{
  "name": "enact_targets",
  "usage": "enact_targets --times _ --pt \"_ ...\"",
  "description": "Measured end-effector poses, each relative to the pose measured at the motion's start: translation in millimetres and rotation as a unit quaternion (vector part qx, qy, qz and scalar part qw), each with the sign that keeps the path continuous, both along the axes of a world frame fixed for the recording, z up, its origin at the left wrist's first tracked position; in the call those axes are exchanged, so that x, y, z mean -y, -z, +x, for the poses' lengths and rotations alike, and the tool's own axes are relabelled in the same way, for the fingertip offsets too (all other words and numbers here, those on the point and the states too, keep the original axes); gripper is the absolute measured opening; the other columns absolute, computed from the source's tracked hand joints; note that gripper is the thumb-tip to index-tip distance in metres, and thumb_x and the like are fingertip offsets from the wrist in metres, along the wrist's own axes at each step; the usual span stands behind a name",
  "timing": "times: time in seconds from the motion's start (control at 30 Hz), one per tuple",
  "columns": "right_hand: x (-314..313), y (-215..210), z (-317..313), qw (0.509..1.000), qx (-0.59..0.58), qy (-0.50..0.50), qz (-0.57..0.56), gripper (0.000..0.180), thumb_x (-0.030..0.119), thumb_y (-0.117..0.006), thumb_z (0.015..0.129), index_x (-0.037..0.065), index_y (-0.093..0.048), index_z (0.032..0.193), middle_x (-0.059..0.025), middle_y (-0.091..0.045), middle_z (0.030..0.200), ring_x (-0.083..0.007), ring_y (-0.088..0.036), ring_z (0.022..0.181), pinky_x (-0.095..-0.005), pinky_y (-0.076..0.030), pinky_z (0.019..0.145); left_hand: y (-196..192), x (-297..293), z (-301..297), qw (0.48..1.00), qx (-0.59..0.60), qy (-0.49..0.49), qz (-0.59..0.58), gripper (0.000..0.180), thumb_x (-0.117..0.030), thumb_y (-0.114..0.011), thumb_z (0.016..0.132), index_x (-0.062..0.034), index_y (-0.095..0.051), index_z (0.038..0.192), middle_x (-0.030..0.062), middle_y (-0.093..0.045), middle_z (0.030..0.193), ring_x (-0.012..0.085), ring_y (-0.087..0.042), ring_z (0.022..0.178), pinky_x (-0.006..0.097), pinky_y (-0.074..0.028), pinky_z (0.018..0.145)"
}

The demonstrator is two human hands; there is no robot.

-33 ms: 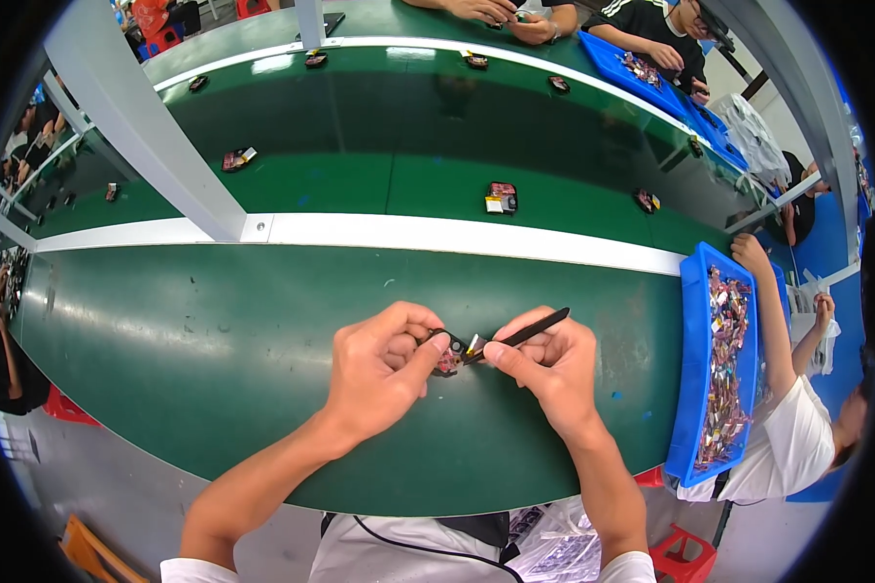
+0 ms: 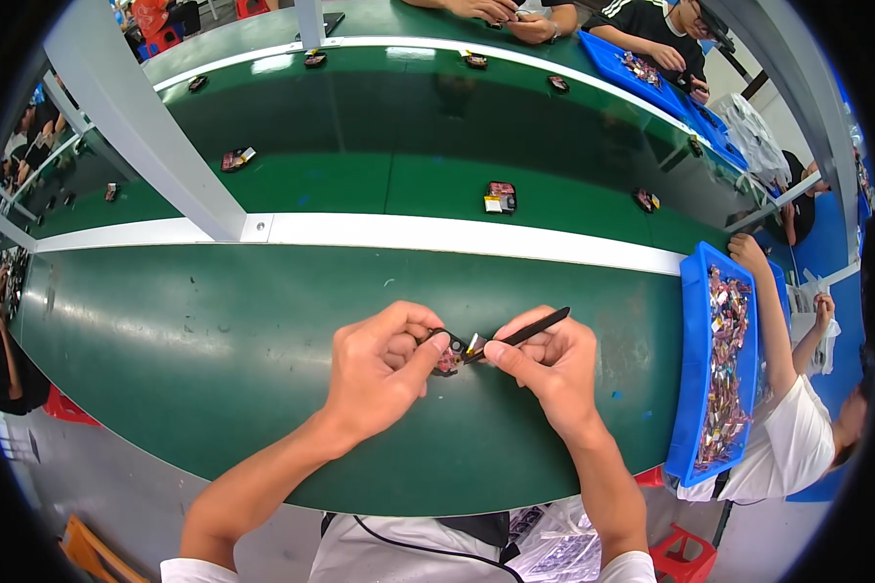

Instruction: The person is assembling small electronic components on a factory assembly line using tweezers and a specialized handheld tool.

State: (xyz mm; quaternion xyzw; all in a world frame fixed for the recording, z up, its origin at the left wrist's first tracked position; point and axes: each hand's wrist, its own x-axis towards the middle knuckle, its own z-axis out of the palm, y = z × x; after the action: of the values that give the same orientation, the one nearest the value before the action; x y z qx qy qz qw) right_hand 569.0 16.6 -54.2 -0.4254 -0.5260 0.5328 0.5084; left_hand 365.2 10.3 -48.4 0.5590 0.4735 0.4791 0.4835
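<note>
My left hand [image 2: 384, 364] is closed, pinching a small black plastic casing [image 2: 456, 343] between thumb and fingers over the green table. Inside the casing are reddish circuit parts [image 2: 446, 362], and a small white and yellow tab [image 2: 475, 345] stands up at its right side. My right hand [image 2: 546, 364] grips black tweezers [image 2: 535, 328] slantwise. Their tip points down to the left and meets the casing by the tab. Fingers hide part of the casing, so I cannot tell exactly what the tip touches.
A blue bin [image 2: 688, 389] full of small circuit parts stands at the right edge of the green table [image 2: 214, 340]. Beyond a white rail [image 2: 437, 236], several similar units, one a black and red unit [image 2: 501, 197], lie on a green belt. A co-worker's arm [image 2: 773, 311] reaches behind the bin.
</note>
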Motion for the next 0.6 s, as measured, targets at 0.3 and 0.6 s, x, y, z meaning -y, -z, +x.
enact_targets --times 0.3,0.6 --pt "3 0 8 0.992 0.023 0.048 0.114 0.013 -0.005 -0.078 0.083 -0.003 -0.068 0.092 0.0022 -0.062 0.07 0.0018 -0.043 0.051 -0.0172 -0.028 0.046 -3 -3 7 0.999 0.026 -0.026 -0.035 0.008 0.002 -0.067 0.09 0.0061 -0.064 0.097 0.0083 -0.07 0.075 0.0087 -0.061 0.052 0.023 -0.043 0.042" --pt "5 4 12 0.983 0.079 0.055 0.154 0.014 -0.004 -0.08 0.081 -0.002 -0.069 0.091 0.0015 -0.061 0.066 0.001 -0.043 0.048 -0.0179 -0.027 0.044 -4 0 15 0.999 0.023 -0.036 -0.023 0.009 0.002 -0.067 0.09 0.006 -0.064 0.098 0.0077 -0.069 0.076 0.0084 -0.061 0.051 0.023 -0.044 0.043"
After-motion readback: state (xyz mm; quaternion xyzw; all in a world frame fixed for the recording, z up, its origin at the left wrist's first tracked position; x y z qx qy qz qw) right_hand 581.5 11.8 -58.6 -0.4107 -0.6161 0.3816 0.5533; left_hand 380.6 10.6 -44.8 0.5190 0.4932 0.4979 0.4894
